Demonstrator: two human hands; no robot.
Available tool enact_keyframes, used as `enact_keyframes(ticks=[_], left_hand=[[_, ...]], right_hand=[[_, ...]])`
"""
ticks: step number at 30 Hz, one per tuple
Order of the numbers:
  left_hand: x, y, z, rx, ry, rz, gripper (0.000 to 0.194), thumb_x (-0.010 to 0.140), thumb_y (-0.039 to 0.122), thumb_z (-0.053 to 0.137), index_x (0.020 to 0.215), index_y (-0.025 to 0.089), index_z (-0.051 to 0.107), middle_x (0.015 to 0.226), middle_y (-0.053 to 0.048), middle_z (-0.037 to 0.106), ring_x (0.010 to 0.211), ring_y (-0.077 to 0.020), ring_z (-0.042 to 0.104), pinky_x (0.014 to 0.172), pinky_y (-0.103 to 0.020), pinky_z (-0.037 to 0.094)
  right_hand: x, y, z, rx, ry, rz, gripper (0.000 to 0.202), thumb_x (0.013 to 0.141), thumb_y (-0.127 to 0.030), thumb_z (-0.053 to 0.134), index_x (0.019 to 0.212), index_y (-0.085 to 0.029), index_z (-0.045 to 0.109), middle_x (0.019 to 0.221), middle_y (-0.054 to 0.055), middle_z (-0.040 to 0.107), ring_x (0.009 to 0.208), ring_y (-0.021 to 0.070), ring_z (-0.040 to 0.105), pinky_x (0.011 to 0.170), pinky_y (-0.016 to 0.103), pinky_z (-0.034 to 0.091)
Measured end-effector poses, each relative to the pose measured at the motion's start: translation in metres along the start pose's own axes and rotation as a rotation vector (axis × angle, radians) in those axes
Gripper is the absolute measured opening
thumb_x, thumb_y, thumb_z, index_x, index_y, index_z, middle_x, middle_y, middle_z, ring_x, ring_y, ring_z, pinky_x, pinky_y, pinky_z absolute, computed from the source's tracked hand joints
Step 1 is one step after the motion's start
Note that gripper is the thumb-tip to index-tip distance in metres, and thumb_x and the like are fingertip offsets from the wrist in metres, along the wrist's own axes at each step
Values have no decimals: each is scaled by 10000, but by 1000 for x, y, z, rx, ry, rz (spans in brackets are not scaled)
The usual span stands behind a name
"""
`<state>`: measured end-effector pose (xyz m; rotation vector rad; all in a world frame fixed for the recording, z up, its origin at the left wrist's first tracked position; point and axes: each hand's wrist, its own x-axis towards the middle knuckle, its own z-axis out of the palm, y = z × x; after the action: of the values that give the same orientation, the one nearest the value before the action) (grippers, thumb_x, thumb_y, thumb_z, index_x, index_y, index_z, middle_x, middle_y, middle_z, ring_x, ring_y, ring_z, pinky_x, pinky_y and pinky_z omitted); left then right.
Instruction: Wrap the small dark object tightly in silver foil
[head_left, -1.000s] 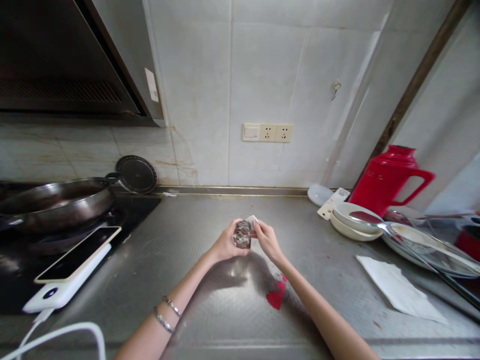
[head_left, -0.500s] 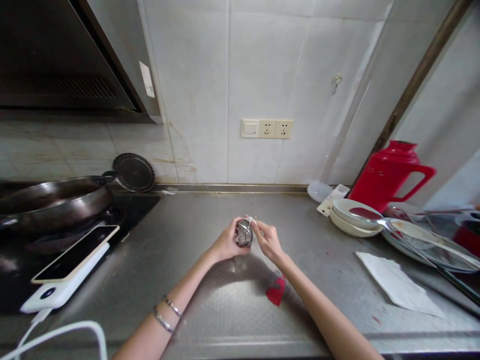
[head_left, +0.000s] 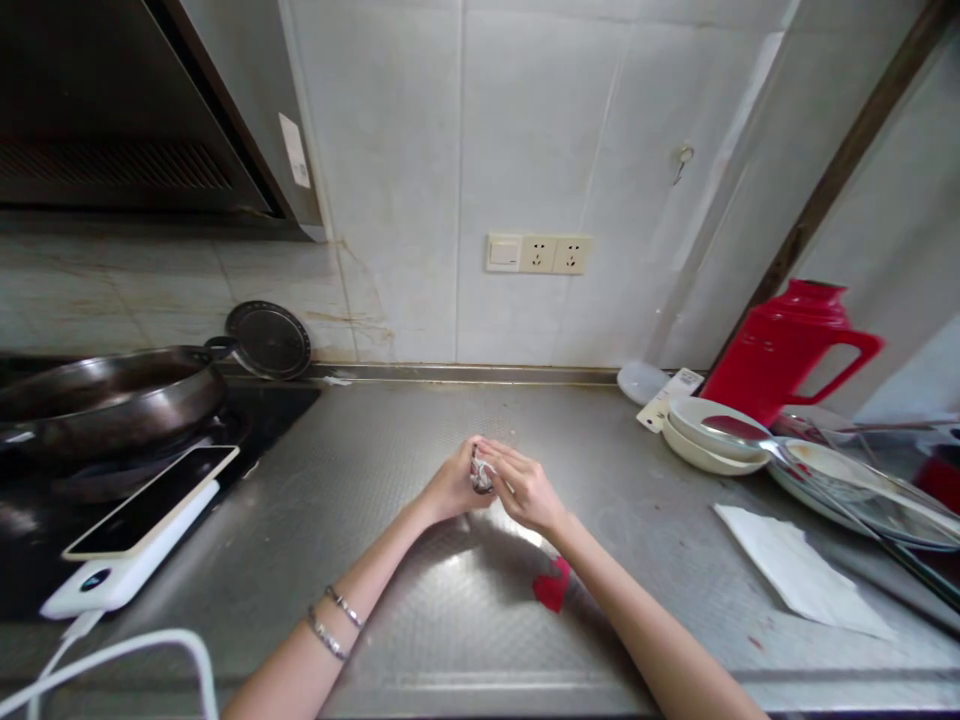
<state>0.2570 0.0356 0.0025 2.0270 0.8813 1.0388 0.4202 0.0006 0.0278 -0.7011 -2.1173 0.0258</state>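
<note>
My left hand (head_left: pixel 450 485) is wrapped round a small, round, shiny grey object (head_left: pixel 480 482), cup-like in shape, held just above the metal counter. Its exact kind is hard to make out, as fingers cover most of it. Over its near right side bends my right hand (head_left: pixel 525 488), with fingers close together and the tips pressed against it. A whitish, crumpled-looking piece (head_left: pixel 486 467) shows at those fingertips. Below the hands, a red scrap (head_left: pixel 553 585) lies on the counter (head_left: pixel 420 640).
To the left, a pan (head_left: pixel 112 400) sits on the black stove, beside a phone (head_left: pixel 154 503) on a white power bank (head_left: pixel 124 580) with a cable. At right are stacked bowls (head_left: pixel 701 455), a spoon (head_left: pixel 739 430), a white paper sheet (head_left: pixel 799 570) and a red thermos (head_left: pixel 787 350).
My right hand has moved left and closed in over the round object, covering more of it. The object appears turned in my left hand. The view has shifted slightly.
</note>
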Motion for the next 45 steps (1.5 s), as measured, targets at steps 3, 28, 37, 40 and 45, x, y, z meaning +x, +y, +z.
enact_keyframes(ticks=[3, 28, 37, 40, 45], left_hand=[[1, -2, -2, 73, 9, 66, 761, 586, 152, 726, 1261, 149, 374, 1179, -126, 572, 1025, -249, 578, 898, -356, 456], [6, 11, -1, -30, 82, -32, 745, 548, 221, 783, 1184, 204, 396, 1023, -44, 640, 878, -184, 622, 788, -315, 486], [6, 0, -3, -26, 41, -57, 741, 548, 187, 771, 1187, 199, 397, 1017, -46, 624, 839, -168, 603, 748, -289, 468], [5, 0, -2, 51, 24, -53, 766, 517, 190, 788, 1193, 210, 429, 1042, -48, 616, 854, -186, 596, 772, -313, 465], [5, 3, 2, 60, 47, 0, 717, 525, 150, 759, 1178, 223, 472, 1128, -77, 603, 980, -237, 583, 859, -356, 456]], right_hand=[[0, -4, 2, 36, -29, -55, 359, 922, -176, 382, 1226, -161, 572, 1243, 124, 603, 1246, 225, 487, 1024, 415, 446], [-1, 2, -3, 51, 131, 81, 368, 928, -197, 371, 1243, -225, 560, 1229, 84, 618, 1182, 212, 549, 978, 393, 481], [3, -1, -10, 55, 266, 309, 340, 942, -324, 384, 951, -192, 698, 836, 76, 717, 755, 201, 672, 699, 312, 535], [4, 3, -11, -9, 389, 461, 371, 942, -368, 388, 876, -185, 704, 735, 64, 702, 675, 196, 657, 645, 299, 527], [2, 8, 1, -10, 147, 185, 320, 933, -217, 384, 1157, -212, 613, 1165, 92, 654, 1114, 222, 598, 938, 378, 500]])
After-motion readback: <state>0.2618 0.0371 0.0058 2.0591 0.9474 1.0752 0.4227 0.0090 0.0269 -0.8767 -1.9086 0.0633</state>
